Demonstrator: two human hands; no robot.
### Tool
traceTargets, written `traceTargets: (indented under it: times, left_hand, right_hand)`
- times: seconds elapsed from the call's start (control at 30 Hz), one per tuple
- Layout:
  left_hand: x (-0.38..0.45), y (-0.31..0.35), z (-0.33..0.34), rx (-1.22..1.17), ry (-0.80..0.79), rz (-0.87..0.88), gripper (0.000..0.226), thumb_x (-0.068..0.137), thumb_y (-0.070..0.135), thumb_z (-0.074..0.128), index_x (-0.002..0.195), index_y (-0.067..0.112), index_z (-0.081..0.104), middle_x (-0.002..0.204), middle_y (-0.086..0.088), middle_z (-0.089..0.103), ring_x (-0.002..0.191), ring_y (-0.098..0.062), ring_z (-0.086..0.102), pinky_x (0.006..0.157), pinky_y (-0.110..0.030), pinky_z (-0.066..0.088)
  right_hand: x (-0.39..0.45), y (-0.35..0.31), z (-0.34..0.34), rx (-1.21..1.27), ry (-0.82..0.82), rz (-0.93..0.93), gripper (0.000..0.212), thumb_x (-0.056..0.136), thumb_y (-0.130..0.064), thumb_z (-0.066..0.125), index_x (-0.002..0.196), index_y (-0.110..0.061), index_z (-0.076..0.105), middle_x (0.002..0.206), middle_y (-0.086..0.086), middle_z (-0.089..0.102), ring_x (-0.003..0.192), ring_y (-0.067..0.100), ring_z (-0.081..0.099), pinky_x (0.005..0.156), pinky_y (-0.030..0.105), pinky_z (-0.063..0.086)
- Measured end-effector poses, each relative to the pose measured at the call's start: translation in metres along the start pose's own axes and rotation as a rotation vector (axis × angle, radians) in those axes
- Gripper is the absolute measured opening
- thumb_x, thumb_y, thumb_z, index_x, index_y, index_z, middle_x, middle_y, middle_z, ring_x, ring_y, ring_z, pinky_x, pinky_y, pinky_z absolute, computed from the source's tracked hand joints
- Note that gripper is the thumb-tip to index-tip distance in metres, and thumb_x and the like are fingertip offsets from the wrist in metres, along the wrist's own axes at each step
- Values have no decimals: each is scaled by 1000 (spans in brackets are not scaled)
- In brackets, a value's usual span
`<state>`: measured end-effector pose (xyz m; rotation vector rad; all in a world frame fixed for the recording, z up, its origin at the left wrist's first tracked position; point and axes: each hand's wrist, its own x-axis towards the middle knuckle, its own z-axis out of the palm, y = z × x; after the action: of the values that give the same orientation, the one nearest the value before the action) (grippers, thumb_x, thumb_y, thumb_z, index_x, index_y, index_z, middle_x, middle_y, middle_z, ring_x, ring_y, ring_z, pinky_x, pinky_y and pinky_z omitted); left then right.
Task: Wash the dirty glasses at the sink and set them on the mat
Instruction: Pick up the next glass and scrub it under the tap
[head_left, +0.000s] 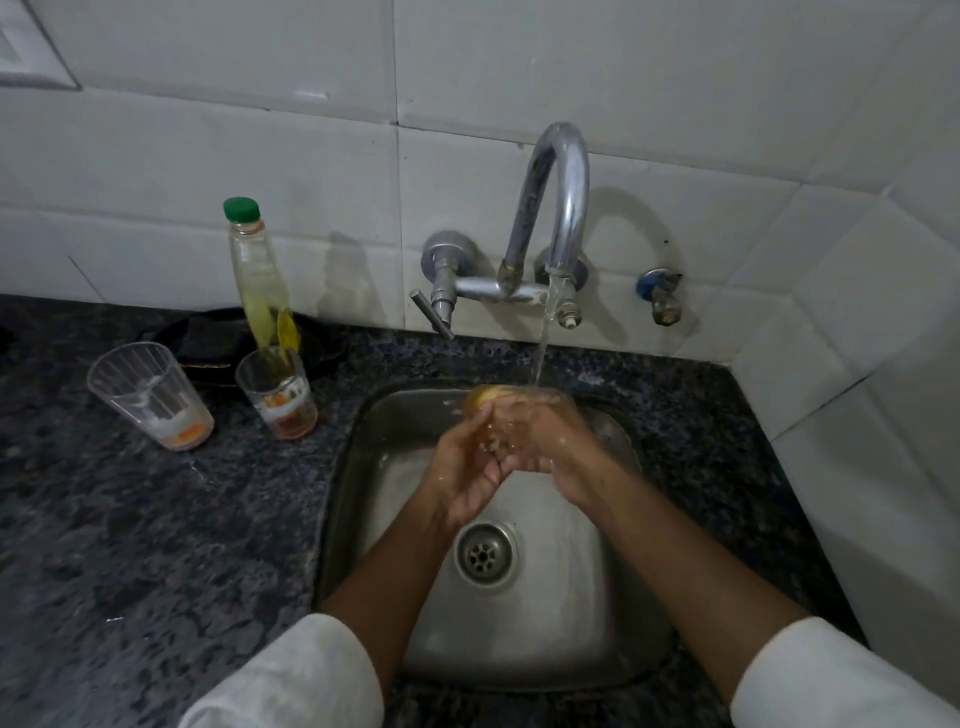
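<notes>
Both grips, left hand (470, 467) and right hand (558, 457), curl around one glass (511, 415) under the tap (558, 208) stream, mid-wash. Left of the tap, two dirty glasses (150, 395) wait on the desk (156, 545); no mat visible.

No text, label or number can be read anywhere

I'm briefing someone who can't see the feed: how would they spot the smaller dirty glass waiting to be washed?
Start at the steel sink and look left along the dark speckled counter. Two dirty glasses stand there; the smaller glass is nearer the sink, just before the green-capped bottle. Unlike the larger ribbed glass, it carries a printed band.
</notes>
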<state>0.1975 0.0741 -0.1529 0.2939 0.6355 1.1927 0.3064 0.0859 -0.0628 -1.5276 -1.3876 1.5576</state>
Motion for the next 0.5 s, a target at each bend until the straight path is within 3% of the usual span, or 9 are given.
traceTargets:
  times: [0.07, 0.13, 0.17, 0.2, 0.23, 0.33, 0.37, 0.4, 0.5]
  left_hand:
    - [4, 0, 1, -35, 67, 14, 37, 91, 29, 59, 105, -3, 72, 108, -24, 68, 92, -29, 70, 81, -43, 60]
    - [6, 8, 3, 156, 170, -42, 44, 88, 42, 66, 104, 2, 73, 107, -20, 69, 94, -27, 67, 85, -39, 56]
    - [7, 10, 2, 251, 213, -85, 50, 87, 48, 66, 109, 3, 71, 107, -19, 70, 97, -27, 66, 90, -40, 54]
    - [5, 10, 2, 288, 225, -103, 54, 89, 51, 64, 113, 3, 70, 108, -19, 70, 100, -29, 65, 94, -42, 52]
    - [2, 9, 2, 261, 188, -85, 53, 93, 50, 58, 114, 2, 70, 109, -21, 70, 101, -31, 64, 94, -45, 51]
    - [-1, -2, -2, 109, 49, 20, 50, 103, 36, 41, 94, 3, 77, 94, -20, 72, 83, -29, 66, 74, -39, 55]
    - [-2, 0, -1, 115, 54, 24, 48, 101, 34, 42, 90, 5, 78, 89, -16, 73, 76, -25, 68, 68, -35, 56]
    - [-2, 4, 0, 132, 82, 22, 42, 98, 35, 48, 90, 6, 76, 85, -13, 74, 72, -22, 69, 64, -31, 57]
    - [3, 14, 1, 353, 286, -102, 39, 87, 43, 68, 100, 7, 72, 86, -13, 75, 71, -20, 70, 58, -30, 60]
  right_hand:
    - [2, 11, -4, -291, -5, -216, 14, 89, -9, 58, 99, -6, 68, 92, 13, 69, 80, 24, 66, 65, 34, 52]
    - [0, 23, -9, -1140, -150, -443, 21, 89, -11, 55, 110, -14, 58, 101, 12, 65, 89, 29, 63, 66, 36, 46]
    - [3, 29, -15, -1404, -170, -513, 24, 89, -14, 52, 113, -18, 54, 106, 11, 64, 93, 30, 62, 66, 35, 43]
    - [4, 34, -17, -1445, -138, -523, 25, 90, -18, 50, 114, -20, 55, 107, 10, 64, 94, 30, 62, 66, 34, 43]
    - [3, 35, -11, -1271, -74, -505, 23, 90, -21, 49, 109, -20, 59, 102, 8, 66, 90, 29, 63, 65, 34, 45]
    - [3, 31, 12, -242, 145, -241, 23, 90, -11, 52, 78, -15, 72, 64, -5, 64, 60, 11, 58, 53, 24, 45]
    - [0, 30, 14, -202, 137, -245, 24, 91, -10, 51, 77, -13, 71, 62, -5, 63, 59, 10, 58, 54, 25, 45]
    - [-1, 33, 11, -376, 84, -324, 21, 93, -12, 50, 84, -11, 69, 70, 0, 65, 65, 13, 60, 58, 28, 46]
    - [-6, 38, -3, -1405, -114, -499, 31, 92, -17, 48, 123, -14, 54, 108, 11, 63, 99, 30, 61, 66, 34, 41]
